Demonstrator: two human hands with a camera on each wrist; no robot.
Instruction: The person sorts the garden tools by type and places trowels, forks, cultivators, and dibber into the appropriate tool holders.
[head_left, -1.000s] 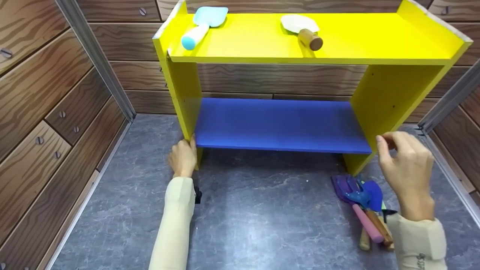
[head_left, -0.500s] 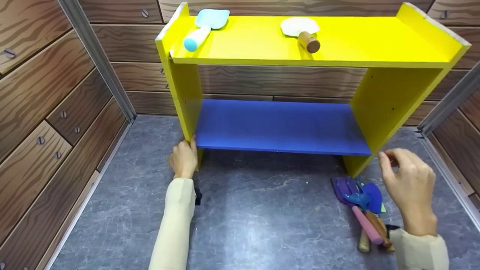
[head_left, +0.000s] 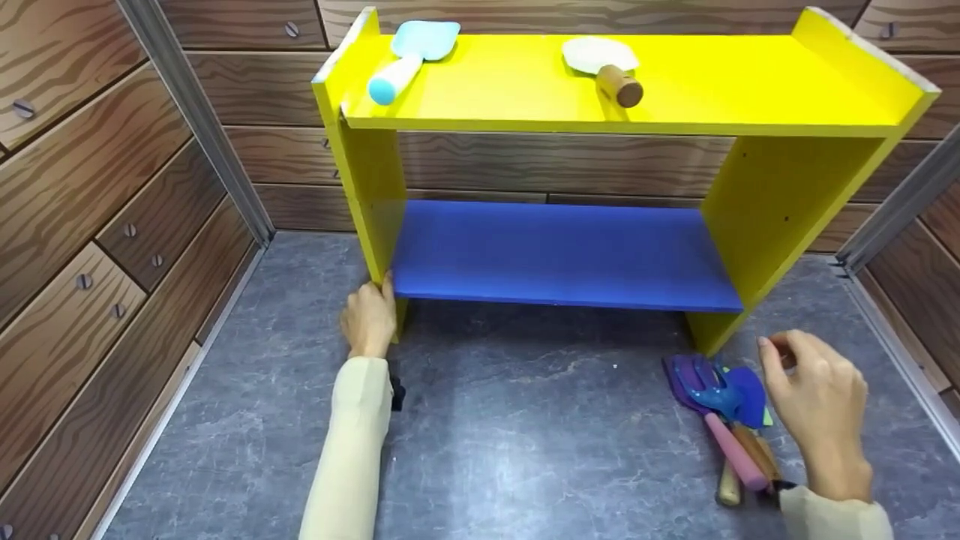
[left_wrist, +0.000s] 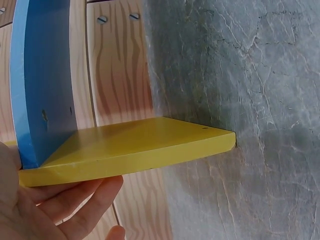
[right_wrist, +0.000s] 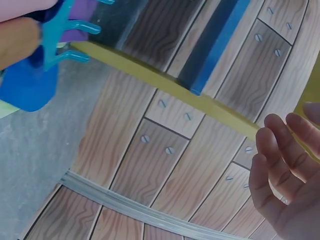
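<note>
A yellow shelf unit [head_left: 480, 126] with a blue lower board [head_left: 570, 255] stands on the grey floor. My left hand [head_left: 369, 319] grips its left side panel [left_wrist: 145, 150], thumb toward the blue board and fingers on the outer face. My right hand [head_left: 821, 401] is in the air, loosely curled with nothing in it, right of a pile of garden tools. In that pile lie a blue hand fork [head_left: 712, 394] over a purple tool head [head_left: 681, 382], a dark blue blade [head_left: 746, 397], a pink handle [head_left: 736, 452] and wooden handles.
On the top board lie a light-blue trowel [head_left: 424, 41] at the left and a white trowel with a brown handle [head_left: 600, 54] near the middle. Wood-patterned walls [head_left: 82, 247] enclose the floor [head_left: 510, 450] at the back and both sides.
My right hand has come down and toward me, from beside the right panel to beside the tool pile. The left hand stays on the left panel. The head view has shifted slightly.
</note>
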